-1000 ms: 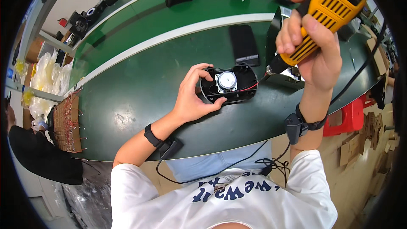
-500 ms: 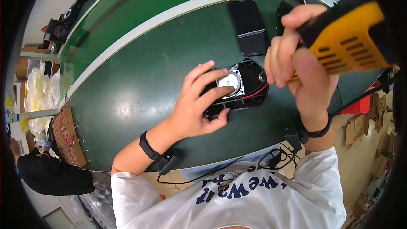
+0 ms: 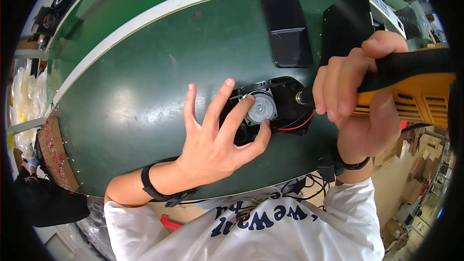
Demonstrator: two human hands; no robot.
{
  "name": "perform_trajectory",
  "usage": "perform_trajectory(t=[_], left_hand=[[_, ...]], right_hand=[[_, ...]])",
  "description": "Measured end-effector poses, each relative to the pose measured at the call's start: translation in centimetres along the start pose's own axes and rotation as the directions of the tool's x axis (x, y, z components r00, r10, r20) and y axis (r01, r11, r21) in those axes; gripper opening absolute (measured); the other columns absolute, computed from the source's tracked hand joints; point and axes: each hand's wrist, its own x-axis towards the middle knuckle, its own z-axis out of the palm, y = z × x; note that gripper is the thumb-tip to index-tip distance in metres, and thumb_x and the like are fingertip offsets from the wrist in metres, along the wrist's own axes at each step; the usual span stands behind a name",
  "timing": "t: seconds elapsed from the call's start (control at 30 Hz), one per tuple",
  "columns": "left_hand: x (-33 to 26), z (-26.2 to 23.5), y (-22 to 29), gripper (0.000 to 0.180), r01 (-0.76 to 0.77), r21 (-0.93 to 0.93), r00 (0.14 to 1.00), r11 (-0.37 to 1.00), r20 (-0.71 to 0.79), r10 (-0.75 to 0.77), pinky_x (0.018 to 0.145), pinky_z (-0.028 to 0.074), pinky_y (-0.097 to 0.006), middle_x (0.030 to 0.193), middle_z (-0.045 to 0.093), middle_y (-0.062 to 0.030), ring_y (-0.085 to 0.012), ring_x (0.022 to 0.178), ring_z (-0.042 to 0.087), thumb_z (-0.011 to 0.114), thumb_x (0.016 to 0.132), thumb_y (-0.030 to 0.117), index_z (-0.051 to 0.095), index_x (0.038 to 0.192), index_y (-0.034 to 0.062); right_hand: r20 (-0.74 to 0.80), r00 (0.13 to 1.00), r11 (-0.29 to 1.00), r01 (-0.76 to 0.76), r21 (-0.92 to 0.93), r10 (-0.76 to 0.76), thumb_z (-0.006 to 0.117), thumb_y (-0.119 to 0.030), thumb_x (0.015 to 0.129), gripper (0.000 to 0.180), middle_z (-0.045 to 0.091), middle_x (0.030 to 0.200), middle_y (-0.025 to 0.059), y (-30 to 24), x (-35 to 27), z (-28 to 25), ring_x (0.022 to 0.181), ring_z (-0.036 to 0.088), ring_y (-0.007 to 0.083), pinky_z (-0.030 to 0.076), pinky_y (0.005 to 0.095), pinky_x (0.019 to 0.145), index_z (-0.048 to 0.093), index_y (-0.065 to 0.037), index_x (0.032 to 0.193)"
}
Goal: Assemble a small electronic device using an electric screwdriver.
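Note:
A round silver speaker (image 3: 262,108) sits in an open black plastic housing (image 3: 287,87) on the green bench. My left hand (image 3: 212,150) has its thumb and index finger on the speaker's metal back, at opposite edges; the other fingers are raised and spread. My right hand (image 3: 348,82) is wrapped round a yellow and black electric screwdriver (image 3: 411,99). Its metal nose (image 3: 299,98) points left, over the right part of the housing; whether the bit touches a screw is hidden. A red wire (image 3: 295,127) runs along the housing's near side.
A dark phone (image 3: 289,34) lies beyond the housing. A black metal box (image 3: 345,24) stands at the far right. A cardboard piece with red wires (image 3: 59,154) is at the bench's left end. Black cables (image 3: 311,188) hang at the near edge.
My left thumb has moved from the housing to the speaker's edge, and two fingers have lifted and spread. The screwdriver's body has tipped lower, its nose still over the housing's right part. The view has shifted.

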Motion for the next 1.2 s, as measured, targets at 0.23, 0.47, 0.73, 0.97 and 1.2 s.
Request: perform_trajectory(t=[0.23, 0.47, 0.73, 0.97, 1.2], left_hand=[[0.0, 0.2, 0.1, 0.031, 0.025, -0.057, 1.000, 0.998, -0.005, -0.025, 0.099, 0.039, -0.068, 0.118, 0.063, -0.0147, -0.0417, 0.125, 0.053, 0.079, 0.066, 0.014, 0.067, 0.092, 0.0265], [0.0, 0.4, -0.5, 0.031, 0.000, -0.151, 1.000, 0.988, -0.008, -0.002, 0.095, 0.048, -0.060, 0.117, 0.063, -0.0182, -0.0430, 0.123, 0.053, 0.079, 0.062, 0.012, 0.067, 0.089, 0.0209], [0.0, 0.1, -0.9, 0.034, -0.002, -0.285, 0.999, 0.959, 0.042, 0.015, 0.092, 0.050, -0.056, 0.120, 0.063, -0.0218, -0.0467, 0.124, 0.053, 0.080, 0.061, 0.013, 0.067, 0.092, 0.0083], [0.1, 0.1, -1.0, 0.037, -0.007, -0.297, 1.000, 0.955, 0.024, 0.015, 0.092, 0.050, -0.056, 0.120, 0.063, -0.0228, -0.0465, 0.124, 0.053, 0.082, 0.062, 0.015, 0.067, 0.095, 0.0069], [-0.1, 0.1, -1.0, 0.039, -0.012, -0.286, 1.000, 0.958, 0.022, 0.019, 0.092, 0.050, -0.056, 0.121, 0.064, -0.0234, -0.0462, 0.122, 0.054, 0.084, 0.064, 0.017, 0.068, 0.097, 0.0051]], right_hand=[[0.027, 1.000, 1.000, -0.015, 0.013, 0.015, 0.060, -0.042, 0.098, 0.055, 0.053, 0.070, 0.0004, -0.4, -0.5, -0.5, 0.053, 0.049, 0.0112, 0.043, 0.0286, 0.050, 0.040, -0.006, 0.134], [0.010, 0.999, 0.996, -0.052, -0.072, 0.052, 0.061, -0.044, 0.098, 0.058, 0.053, 0.070, -0.0001, -0.2, -0.6, 0.0, 0.054, 0.049, 0.0113, 0.044, 0.0271, 0.051, 0.039, -0.008, 0.138], [0.229, 0.969, 0.992, 0.063, 0.114, -0.088, 0.060, -0.046, 0.098, 0.060, 0.053, 0.071, 0.0008, 1.0, -0.4, -1.3, 0.056, 0.050, 0.0119, 0.045, 0.0280, 0.053, 0.037, -0.009, 0.140], [0.196, 0.976, 0.989, 0.071, 0.129, -0.095, 0.060, -0.045, 0.099, 0.061, 0.053, 0.071, 0.0017, 1.0, -0.4, -1.1, 0.055, 0.049, 0.0125, 0.044, 0.0284, 0.053, 0.037, -0.009, 0.142], [0.182, 0.979, 0.985, 0.066, 0.161, -0.095, 0.061, -0.045, 0.099, 0.061, 0.053, 0.071, 0.0020, 1.2, -0.5, -1.2, 0.055, 0.050, 0.0128, 0.044, 0.0289, 0.053, 0.038, -0.010, 0.143]])
